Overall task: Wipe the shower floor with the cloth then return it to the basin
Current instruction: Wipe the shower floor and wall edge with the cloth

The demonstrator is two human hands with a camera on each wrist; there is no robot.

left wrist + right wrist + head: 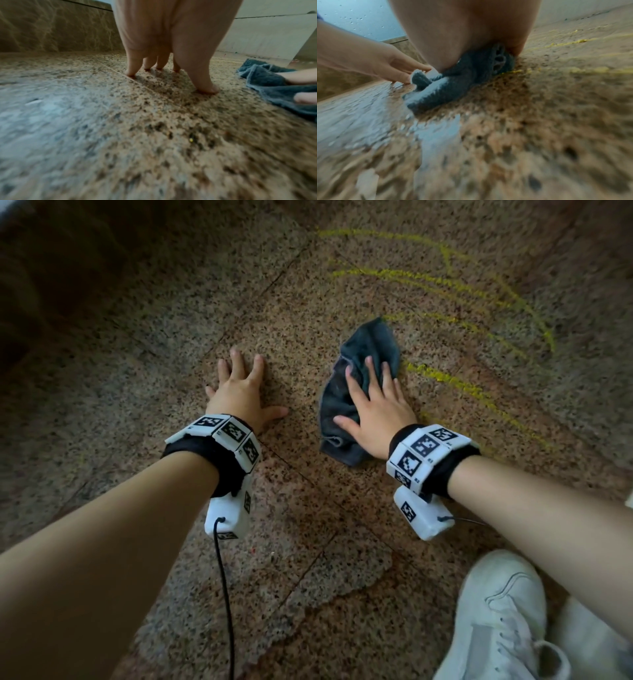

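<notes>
A dark blue-grey cloth [346,402] lies crumpled on the speckled granite shower floor [291,508]. My right hand [373,402] lies flat on top of the cloth, fingers straight and spread, pressing it down. The same cloth [458,75] shows under my palm in the right wrist view and at the right edge [267,81] of the left wrist view. My left hand [239,385] rests on bare floor left of the cloth, fingers spread, its fingertips [130,73] touching the stone. The basin is not in view.
Yellow streaks [455,385] curve across the floor beyond and right of the cloth, some right beside it [518,71]. The floor looks wet near me [436,135]. A low brown stone wall [56,27] stands at the left. My white shoe [500,618] is at bottom right.
</notes>
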